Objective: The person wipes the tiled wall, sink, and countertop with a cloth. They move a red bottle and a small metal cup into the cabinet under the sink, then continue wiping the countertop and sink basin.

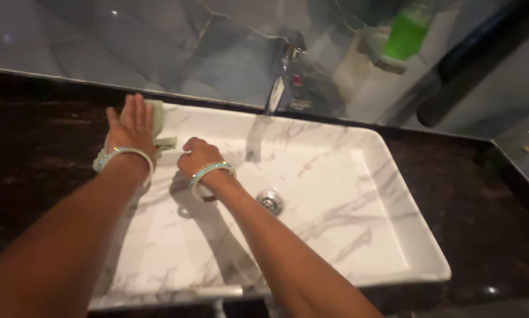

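My left hand (132, 123) lies flat, fingers together, pressing a pale green cloth (160, 121) against the far left rim of a white marble-patterned sink (358, 194). My right hand (198, 156) is curled into a fist just right of it, over the basin's inner left wall, touching or gripping the cloth's trailing end (167, 143); which one I cannot tell. Each wrist carries a light green bangle. A chrome tap (285, 73) stands behind the sink's middle, and the round drain (270, 201) sits in the basin floor.
Dark stone counter (482, 206) surrounds the sink on both sides. A mirror or glossy wall runs behind it. A green soap dispenser (407, 32) hangs at the upper right. The counter's right edge meets a lighter surface (526, 153).
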